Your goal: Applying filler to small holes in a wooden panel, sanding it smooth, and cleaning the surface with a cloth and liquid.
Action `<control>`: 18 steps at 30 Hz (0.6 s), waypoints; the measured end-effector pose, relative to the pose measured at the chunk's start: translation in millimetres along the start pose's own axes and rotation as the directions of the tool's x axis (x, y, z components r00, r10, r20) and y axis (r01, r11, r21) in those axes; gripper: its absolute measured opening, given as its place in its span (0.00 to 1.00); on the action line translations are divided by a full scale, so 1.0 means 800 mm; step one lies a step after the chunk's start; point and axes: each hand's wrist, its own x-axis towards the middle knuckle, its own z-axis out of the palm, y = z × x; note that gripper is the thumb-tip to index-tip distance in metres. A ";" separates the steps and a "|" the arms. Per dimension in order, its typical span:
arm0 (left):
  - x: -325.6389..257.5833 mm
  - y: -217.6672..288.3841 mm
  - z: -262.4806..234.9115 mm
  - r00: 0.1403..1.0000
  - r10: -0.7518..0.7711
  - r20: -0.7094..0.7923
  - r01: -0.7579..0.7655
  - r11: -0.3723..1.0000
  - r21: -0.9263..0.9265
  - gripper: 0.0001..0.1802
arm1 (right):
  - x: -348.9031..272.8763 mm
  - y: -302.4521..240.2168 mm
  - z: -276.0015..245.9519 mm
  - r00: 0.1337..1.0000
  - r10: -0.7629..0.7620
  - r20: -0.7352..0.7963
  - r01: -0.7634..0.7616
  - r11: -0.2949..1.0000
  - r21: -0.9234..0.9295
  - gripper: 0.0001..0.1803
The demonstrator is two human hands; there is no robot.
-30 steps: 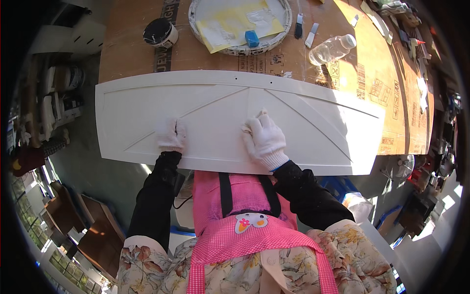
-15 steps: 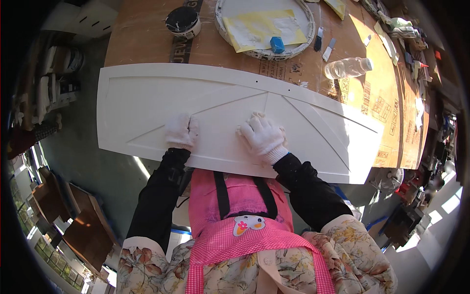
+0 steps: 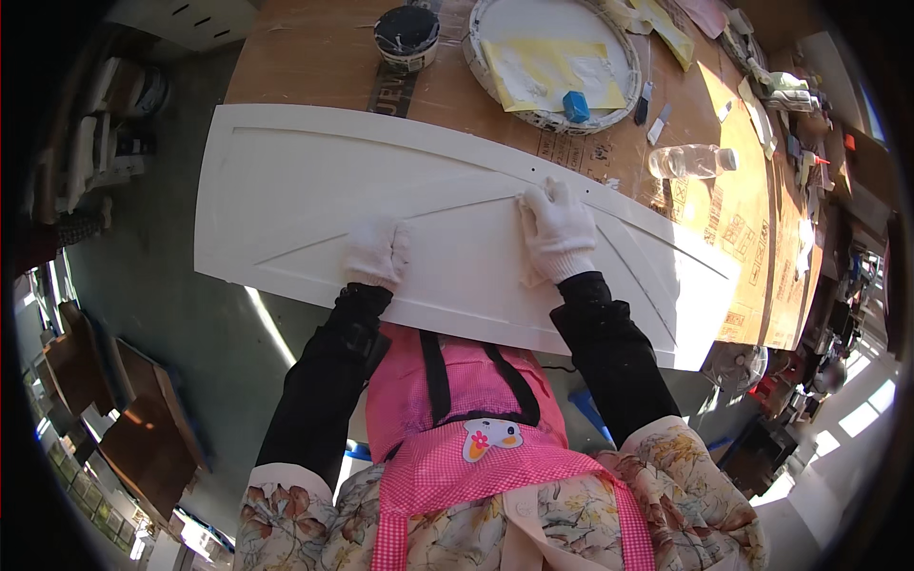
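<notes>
A long white panel (image 3: 305, 190) with raised trim and diagonal grooves lies across the near edge of the table. My left hand (image 3: 377, 251), in a white knit glove, rests curled on the panel left of its middle. My right hand (image 3: 557, 228), gloved the same way, presses on the panel further right, its fingertips bent down near the top of the diagonal grooves. Both hands have their fingers folded in. Whatever may be under or inside them is hidden.
Brown cardboard (image 3: 314, 71) covers the table. Beyond the panel are a dark-lidded tub (image 3: 407, 40), a large round lid (image 3: 481, 76) bearing yellow sandpaper (image 3: 514, 71) and a blue block (image 3: 575, 107), two scrapers, and a clear bottle (image 3: 687, 162). A fan (image 3: 738, 366) stands past the right edge.
My right hand has slid right and away from me over the panel, toward its far edge. My left hand stays on the panel left of the middle. The view has shifted slightly.
</notes>
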 end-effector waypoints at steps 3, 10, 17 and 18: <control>-0.005 -0.001 0.000 0.999 0.007 -0.033 0.002 0.971 0.240 0.15 | 0.007 0.010 -0.003 0.996 -0.047 -0.076 0.047 0.999 -0.002 0.04; 0.003 0.008 -0.003 0.995 0.087 -0.050 -0.080 0.987 0.142 0.12 | -0.005 -0.037 0.053 0.974 -0.223 -0.043 0.225 0.973 0.057 0.05; 0.001 0.014 -0.005 0.984 0.141 -0.113 -0.113 0.968 0.226 0.11 | -0.018 0.078 0.031 0.972 0.137 -0.188 -0.149 0.987 -0.051 0.06; 0.001 0.015 -0.004 0.984 0.138 -0.116 -0.109 0.967 0.232 0.11 | -0.014 0.053 0.044 0.980 0.070 -0.186 -0.065 0.997 0.031 0.08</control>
